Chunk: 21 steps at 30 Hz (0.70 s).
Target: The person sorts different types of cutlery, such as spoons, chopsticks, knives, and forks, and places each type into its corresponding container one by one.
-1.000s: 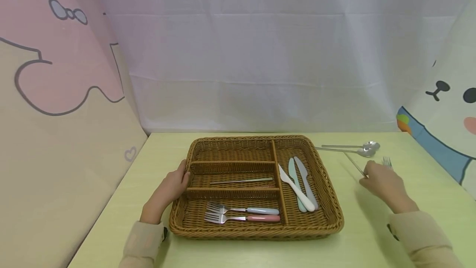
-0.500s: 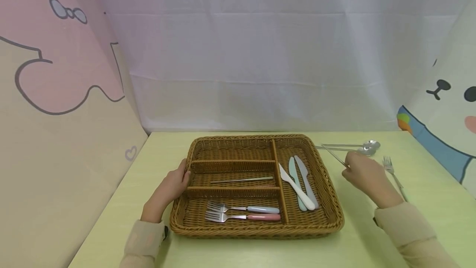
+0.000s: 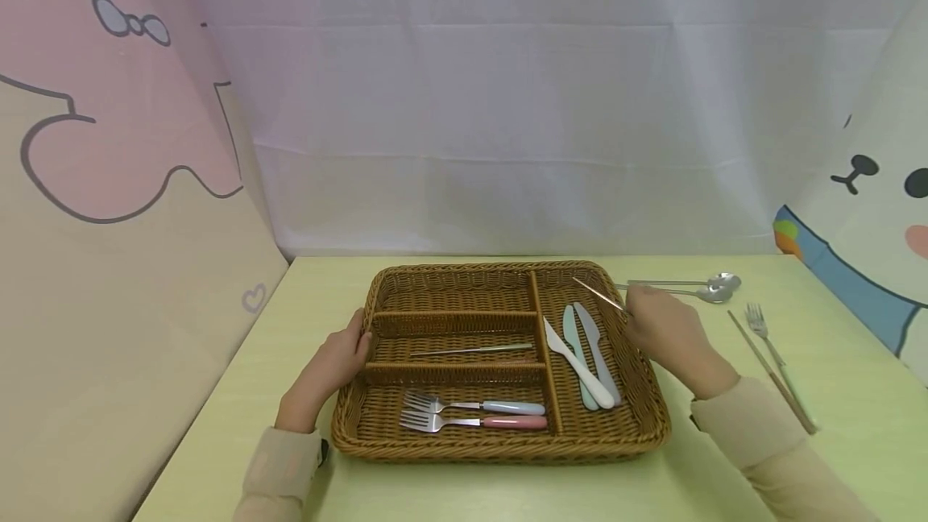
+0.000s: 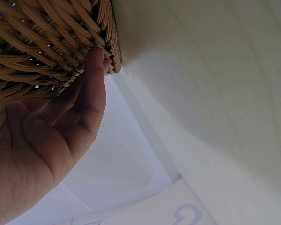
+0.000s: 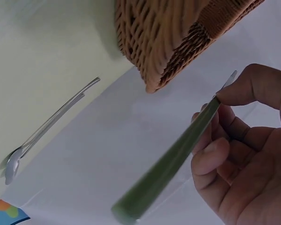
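Note:
My right hand (image 3: 663, 333) pinches a chopstick (image 3: 600, 295) between thumb and fingers. It has a green handle and a metal tip, which points left over the right compartment of the wicker basket (image 3: 500, 455). In the right wrist view, the green end of the chopstick (image 5: 166, 161) comes towards the camera. My left hand (image 3: 332, 361) grips the left rim of the basket, its fingers against the outer weave in the left wrist view. One slim chopstick (image 3: 471, 350) lies in the middle left compartment. Two forks (image 3: 471, 416) lie in the front one, and several table knives (image 3: 587, 361) in the right one.
Two metal spoons (image 3: 714, 292) lie behind my right hand. A green-handled fork (image 3: 767, 334) and a brownish chopstick (image 3: 770, 370) lie on the table at the right. White cloth (image 3: 471, 119) hangs behind the table, with printed cloths at both sides.
My right hand has moved left with the chopstick, from the table's right side to the basket's right rim. The fork and brownish chopstick are uncovered. My left hand stays on the basket.

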Tool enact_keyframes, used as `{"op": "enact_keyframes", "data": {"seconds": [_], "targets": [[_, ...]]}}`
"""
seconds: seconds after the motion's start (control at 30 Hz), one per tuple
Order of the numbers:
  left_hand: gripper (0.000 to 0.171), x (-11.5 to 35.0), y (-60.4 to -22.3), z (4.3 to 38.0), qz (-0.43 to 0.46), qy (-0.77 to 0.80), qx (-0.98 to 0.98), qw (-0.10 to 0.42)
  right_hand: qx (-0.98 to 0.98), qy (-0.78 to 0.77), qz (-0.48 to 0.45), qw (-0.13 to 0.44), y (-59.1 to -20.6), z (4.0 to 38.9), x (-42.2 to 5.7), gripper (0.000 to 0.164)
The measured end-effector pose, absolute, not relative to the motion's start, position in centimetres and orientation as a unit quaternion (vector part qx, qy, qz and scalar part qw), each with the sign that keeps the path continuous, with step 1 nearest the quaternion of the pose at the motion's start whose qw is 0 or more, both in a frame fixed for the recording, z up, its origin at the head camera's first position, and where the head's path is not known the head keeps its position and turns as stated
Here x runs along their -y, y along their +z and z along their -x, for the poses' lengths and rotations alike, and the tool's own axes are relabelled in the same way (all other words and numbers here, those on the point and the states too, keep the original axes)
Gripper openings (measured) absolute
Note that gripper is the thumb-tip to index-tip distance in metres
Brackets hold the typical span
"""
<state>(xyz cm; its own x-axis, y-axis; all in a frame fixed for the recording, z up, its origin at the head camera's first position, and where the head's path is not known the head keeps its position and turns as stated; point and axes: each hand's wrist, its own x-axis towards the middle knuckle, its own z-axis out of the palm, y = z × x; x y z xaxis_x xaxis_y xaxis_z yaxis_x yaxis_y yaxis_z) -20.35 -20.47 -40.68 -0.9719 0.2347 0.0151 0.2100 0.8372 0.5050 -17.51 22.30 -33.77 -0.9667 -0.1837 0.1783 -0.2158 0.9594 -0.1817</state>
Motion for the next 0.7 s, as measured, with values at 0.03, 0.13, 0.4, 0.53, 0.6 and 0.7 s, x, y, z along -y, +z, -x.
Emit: {"op": "enact_keyframes", "data": {"seconds": [0.03,0.13,0.4,0.53,0.6,0.7], "targets": [[0.054,20.5,-40.7,20.4,-0.116,0.261,-0.958,0.024,0.986,0.098,-0.106,0.083,-33.7,17.6,-21.9,0.015],[0.054,20.5,-40.7,20.3,-0.116,0.261,-0.958,0.025,0.984,0.084,-0.121,0.101,-33.6,17.7,-20.9,0.012],[0.054,20.4,-40.5,20.3,-0.116,0.260,-0.958,0.025,0.975,0.054,-0.166,0.138,-33.6,18.0,-17.8,0.012],[0.053,20.3,-40.4,20.2,-0.118,0.262,-0.958,0.025,0.967,0.034,-0.200,0.152,-33.7,17.9,-16.4,0.014],[0.053,20.3,-40.4,20.2,-0.118,0.262,-0.957,0.025,0.960,0.019,-0.221,0.169,-33.7,17.9,-15.7,0.016],[0.053,20.3,-40.3,20.1,-0.118,0.261,-0.958,0.024,0.948,0.000,-0.250,0.195,-33.8,17.9,-14.7,0.019]]}}
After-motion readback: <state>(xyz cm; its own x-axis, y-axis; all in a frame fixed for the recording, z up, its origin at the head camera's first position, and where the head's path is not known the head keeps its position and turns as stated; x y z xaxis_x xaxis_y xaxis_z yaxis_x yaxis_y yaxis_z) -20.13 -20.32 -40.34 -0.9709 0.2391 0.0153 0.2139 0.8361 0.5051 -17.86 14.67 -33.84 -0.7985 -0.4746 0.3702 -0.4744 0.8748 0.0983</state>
